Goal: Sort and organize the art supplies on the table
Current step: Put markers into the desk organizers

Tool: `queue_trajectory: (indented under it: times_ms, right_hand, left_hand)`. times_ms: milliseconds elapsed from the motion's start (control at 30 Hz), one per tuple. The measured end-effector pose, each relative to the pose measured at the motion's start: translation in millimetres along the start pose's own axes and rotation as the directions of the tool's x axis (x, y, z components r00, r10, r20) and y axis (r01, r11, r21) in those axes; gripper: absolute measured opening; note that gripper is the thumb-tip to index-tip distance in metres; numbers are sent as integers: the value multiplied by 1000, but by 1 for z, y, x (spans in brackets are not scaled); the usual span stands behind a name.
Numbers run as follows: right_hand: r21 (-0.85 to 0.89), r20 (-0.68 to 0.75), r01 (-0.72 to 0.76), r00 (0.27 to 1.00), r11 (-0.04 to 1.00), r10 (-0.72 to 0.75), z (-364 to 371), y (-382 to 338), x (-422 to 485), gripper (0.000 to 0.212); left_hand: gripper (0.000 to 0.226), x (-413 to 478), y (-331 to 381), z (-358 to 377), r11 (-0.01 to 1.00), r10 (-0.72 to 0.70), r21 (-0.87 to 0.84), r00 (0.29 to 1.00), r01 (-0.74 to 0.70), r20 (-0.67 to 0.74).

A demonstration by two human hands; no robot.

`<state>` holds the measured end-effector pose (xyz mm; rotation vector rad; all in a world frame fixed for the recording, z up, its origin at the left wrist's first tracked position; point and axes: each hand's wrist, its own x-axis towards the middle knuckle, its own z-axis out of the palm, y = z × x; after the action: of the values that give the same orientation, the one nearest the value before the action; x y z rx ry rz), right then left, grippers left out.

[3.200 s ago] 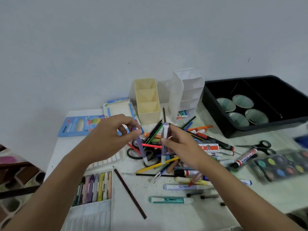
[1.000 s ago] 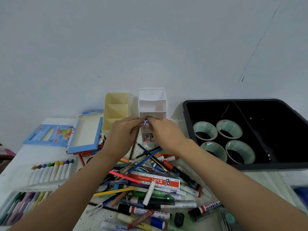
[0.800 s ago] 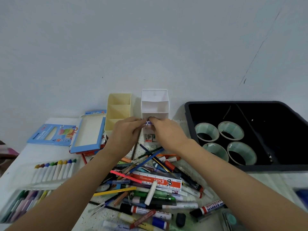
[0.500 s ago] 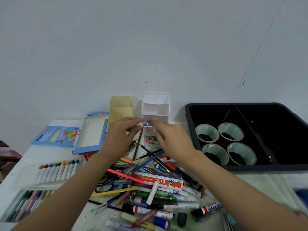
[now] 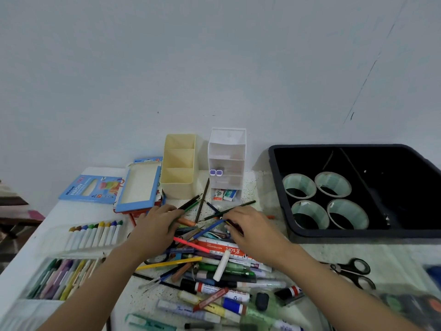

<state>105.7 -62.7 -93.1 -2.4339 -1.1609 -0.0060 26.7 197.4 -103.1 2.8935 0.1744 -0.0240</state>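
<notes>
Cluttered table (image 5: 76, 211), frame centre: left hand (image 5: 157, 223) grips coloured pencils (image 5: 189, 204); right hand (image 5: 253, 228) pinches dark pencil (image 5: 231, 223). Draw each free lengthwise, avoiding snags.

I record a plain pale grey wall (image 5: 214, 56), evenly lit, with a thin dark crack (image 5: 365, 84) running diagonally at upper right. The white desk (image 5: 78, 211) stands against it. Past the desk's left edge, something blurred and patterned (image 5: 12, 237).
</notes>
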Motion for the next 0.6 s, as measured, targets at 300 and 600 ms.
queue_trajectory:
  times_ms: [300,600]
  right_hand:
    - [25,56,-52,997,998,51,17,1,-7,24]
    - [53,20,51,998,997,-52,20,-32,37,20]
  left_hand:
    - [38,-12,-3,-15,982,-18,190,994,-2,107]
    - [35,2,-9,-23,944,17,328,998,-38,67]
